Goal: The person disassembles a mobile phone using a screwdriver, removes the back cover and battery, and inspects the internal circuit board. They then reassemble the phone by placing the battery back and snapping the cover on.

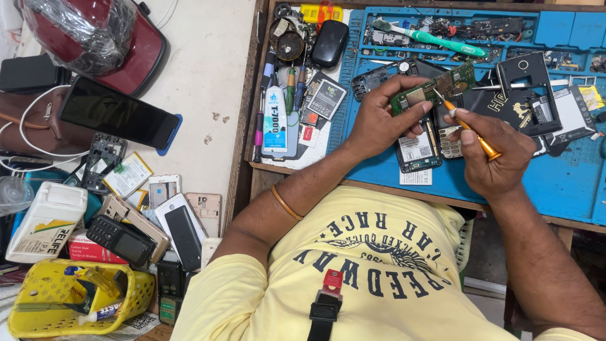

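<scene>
Green circuit board (435,88) gripped by left hand (379,120) | orange screwdriver (473,134) clasped in right hand (495,155), tip at board's 5 o'clock | phone shell (416,151) opened, reassembly outstanding

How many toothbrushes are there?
1. The green toothbrush lies at the top of the blue mat, above the circuit board that the left hand holds. More may be hidden in the clutter.

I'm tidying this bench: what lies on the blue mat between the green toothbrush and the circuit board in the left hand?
In the head view, between the toothbrush and the circuit board held by the left hand, the blue mat holds small loose phone parts and a dark phone frame.
</scene>
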